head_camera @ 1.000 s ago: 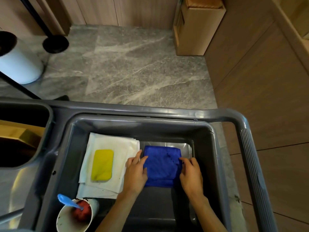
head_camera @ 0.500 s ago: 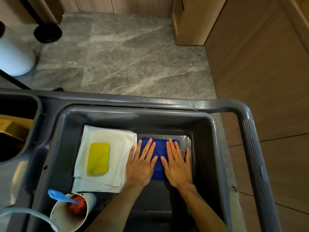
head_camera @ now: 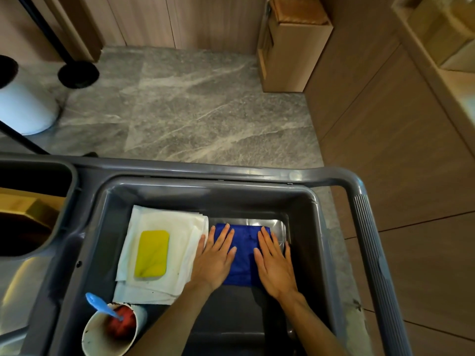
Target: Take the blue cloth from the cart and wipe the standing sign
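Observation:
A folded blue cloth (head_camera: pixel 244 253) lies flat on the bottom of the grey cart bin (head_camera: pixel 205 194). My left hand (head_camera: pixel 214 258) presses on its left part with straight, spread fingers. My right hand (head_camera: pixel 276 263) lies flat on its right part, fingers straight too. Only the middle strip and the far edge of the cloth show between and beyond the hands. A black round base with a slanted pole (head_camera: pixel 78 73) stands at the far left on the floor; no sign panel is in view.
White cloths (head_camera: pixel 180 227) with a yellow sponge (head_camera: pixel 152 253) on top lie left of the blue cloth. A paper cup (head_camera: pixel 95 337) with a blue spoon stands at the bin's near left. A white bin (head_camera: pixel 23 109), a cardboard box (head_camera: pixel 293 47), the cart handle (head_camera: pixel 372 253).
A second ago both hands held the cloth's side edges. They then came flat onto it, close together, and have since slid apart toward its left and right sides.

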The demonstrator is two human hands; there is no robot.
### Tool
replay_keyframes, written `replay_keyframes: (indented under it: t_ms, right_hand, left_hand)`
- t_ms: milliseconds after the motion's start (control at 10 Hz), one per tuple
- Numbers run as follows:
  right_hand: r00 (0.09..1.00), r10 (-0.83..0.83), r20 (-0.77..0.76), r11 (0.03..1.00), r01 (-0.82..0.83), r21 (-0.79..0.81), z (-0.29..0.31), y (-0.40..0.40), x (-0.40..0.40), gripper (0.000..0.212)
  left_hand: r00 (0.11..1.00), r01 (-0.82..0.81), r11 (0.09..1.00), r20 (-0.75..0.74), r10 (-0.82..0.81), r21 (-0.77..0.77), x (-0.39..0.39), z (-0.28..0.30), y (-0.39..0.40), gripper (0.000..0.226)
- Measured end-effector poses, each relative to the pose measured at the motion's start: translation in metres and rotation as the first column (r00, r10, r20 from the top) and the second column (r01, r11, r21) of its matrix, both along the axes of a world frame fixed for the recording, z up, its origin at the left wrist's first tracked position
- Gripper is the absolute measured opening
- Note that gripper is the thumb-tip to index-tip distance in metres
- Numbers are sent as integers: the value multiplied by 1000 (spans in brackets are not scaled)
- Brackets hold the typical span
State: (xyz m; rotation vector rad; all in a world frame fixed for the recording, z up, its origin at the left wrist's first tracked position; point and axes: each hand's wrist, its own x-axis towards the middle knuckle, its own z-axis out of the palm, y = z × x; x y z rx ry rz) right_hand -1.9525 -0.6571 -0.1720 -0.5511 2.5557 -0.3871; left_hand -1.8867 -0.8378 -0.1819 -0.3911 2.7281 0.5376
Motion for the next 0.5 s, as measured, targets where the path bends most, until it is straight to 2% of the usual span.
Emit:
replay_keyframes:
  t_ms: [100, 200, 300, 400, 500]
  right_hand:
    - [988, -130, -78, 988, 123, -92, 17, 0, 5, 50]
    - [974, -150, -172, 988, 140, -67, 32, -2, 14, 44]
    - [981, -111, -158, 993, 103, -62, 42, -3, 26, 38]
    - [982, -118, -144, 987, 101, -121, 53, -7, 34, 32]
    - [979, -33, -200, 998, 21, -61, 54, -12, 36, 51]
  left_hand:
    - [996, -41, 995, -76, 48, 88, 3, 7, -2, 52]
    - [966, -119, 985, -213, 143, 122, 11, 25, -2, 49]
    - [931, -185, 981, -309, 194, 58, 20, 40, 0, 65]
    - [931, -230, 968, -267, 250, 105, 29, 49, 3, 34]
    - [925, -120, 992, -359, 124, 33, 33, 50, 2, 40]
